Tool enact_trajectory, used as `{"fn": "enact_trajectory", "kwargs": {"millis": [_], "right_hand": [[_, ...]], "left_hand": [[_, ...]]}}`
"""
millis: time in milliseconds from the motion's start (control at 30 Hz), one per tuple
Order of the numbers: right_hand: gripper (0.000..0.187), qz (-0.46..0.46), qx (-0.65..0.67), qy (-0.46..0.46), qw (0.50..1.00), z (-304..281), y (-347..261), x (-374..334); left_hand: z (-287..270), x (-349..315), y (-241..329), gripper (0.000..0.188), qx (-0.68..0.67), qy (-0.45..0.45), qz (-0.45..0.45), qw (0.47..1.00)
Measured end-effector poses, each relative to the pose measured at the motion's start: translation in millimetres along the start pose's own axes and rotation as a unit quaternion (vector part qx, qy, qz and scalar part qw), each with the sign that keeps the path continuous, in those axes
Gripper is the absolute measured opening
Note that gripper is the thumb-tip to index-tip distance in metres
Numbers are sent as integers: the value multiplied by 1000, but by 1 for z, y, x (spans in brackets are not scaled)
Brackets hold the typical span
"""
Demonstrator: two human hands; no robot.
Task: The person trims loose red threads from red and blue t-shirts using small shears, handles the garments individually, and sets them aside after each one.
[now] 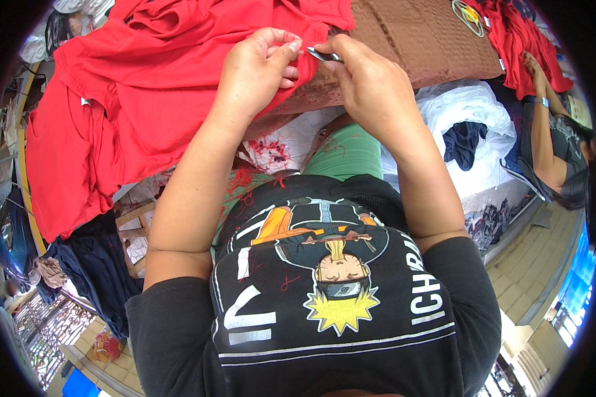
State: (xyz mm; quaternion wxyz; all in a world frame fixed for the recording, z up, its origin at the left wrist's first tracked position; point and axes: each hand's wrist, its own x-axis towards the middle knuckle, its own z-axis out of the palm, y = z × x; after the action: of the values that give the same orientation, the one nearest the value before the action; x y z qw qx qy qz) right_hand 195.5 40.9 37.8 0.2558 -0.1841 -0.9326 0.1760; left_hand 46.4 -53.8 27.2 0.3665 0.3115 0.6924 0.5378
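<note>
Here the left hand [261, 63] pinches a fold of the red garment [146, 86] between thumb and forefinger, the other fingers curled in close, right at the cloth's edge where it lies over the brown textured surface [417, 40]. The right hand [371, 83] is closed around a small dark metal tool [324, 55], seemingly a thread snipper, whose tip points at the pinched spot and all but touches it. Judging from this, the step in hand is trimming loose thread at a seam: bits of red thread [268, 149] lie scattered below on the pale sheet. The next move seems to call for holding the fold taut and bringing the tip only to the stray thread, not into the fabric. At the right edge 1 other person's arm [543, 126] rests near more red cloth
</note>
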Motion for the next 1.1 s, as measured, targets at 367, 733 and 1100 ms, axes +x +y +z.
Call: {"fn": "enact_trajectory", "kwargs": {"millis": [367, 733, 1100], "right_hand": [[15, -18, -76, -12, 997, -6, -4, 1], [46, 5, 70, -158, 985, -23, 25, -5], [28, 69, 78, -106, 989, 16, 43, 13]], "left_hand": [[-21, -16, 15, 20, 312, -88, 414, 851], [-44, -54, 7, 23, 199, -63, 312, 927], [-2, -36, -55, 13, 276, 134, 278, 910]]}}
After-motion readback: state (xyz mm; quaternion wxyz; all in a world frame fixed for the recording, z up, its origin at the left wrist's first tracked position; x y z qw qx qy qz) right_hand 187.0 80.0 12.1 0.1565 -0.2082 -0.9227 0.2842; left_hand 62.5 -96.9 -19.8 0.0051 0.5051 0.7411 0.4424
